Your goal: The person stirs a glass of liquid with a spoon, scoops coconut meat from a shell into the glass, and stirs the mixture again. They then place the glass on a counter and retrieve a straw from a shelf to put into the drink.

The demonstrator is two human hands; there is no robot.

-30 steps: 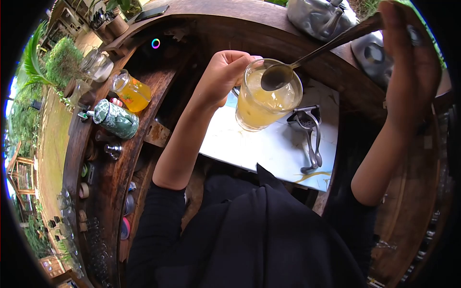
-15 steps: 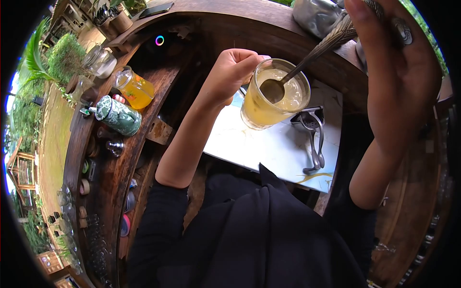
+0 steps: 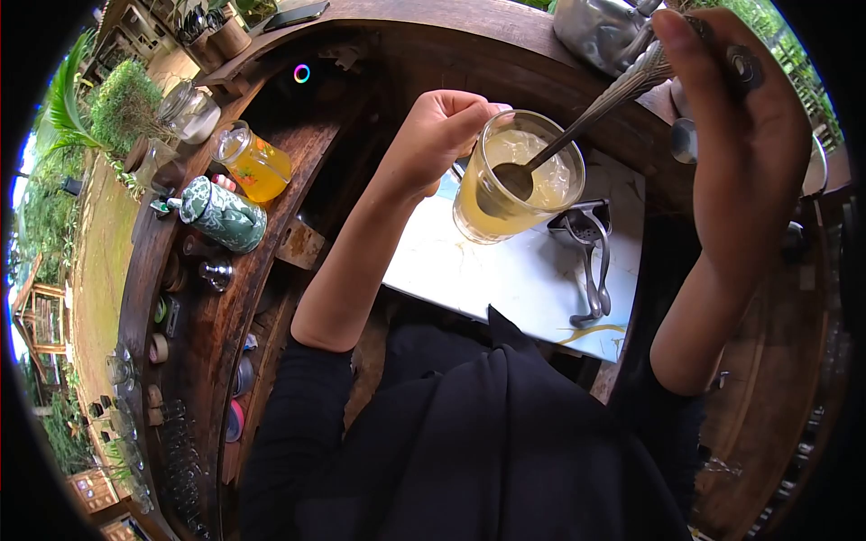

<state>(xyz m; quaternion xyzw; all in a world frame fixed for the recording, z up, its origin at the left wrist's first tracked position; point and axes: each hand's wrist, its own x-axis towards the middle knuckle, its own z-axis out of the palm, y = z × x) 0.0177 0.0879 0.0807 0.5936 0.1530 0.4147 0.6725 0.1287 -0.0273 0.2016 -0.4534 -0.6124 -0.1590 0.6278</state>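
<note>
My left hand [image 3: 449, 135] is closed round the handle side of a glass mug [image 3: 487, 216] of pale yellow drink with ice. At the upper right my right hand [image 3: 744, 135] pinches the top of a long patterned metal spoon [image 3: 595, 113]. The spoon slants down into the mug, its bowl in the drink near the surface. Below and right of the mug, a metal hand squeezer [image 3: 591, 261] lies on a white marbled board [image 3: 478, 279].
A wooden counter [image 3: 298, 162] on the left holds a glass jug of orange drink [image 3: 257, 171], a green marbled enamel pot [image 3: 225, 215] and glass jars [image 3: 189, 113]. A metal kettle [image 3: 595, 32] stands at the top right. A phone [image 3: 296, 16] lies on the back ledge.
My right hand has shifted slightly left, and the spoon has moved with it inside the mug. My left hand and the mug have hardly moved.
</note>
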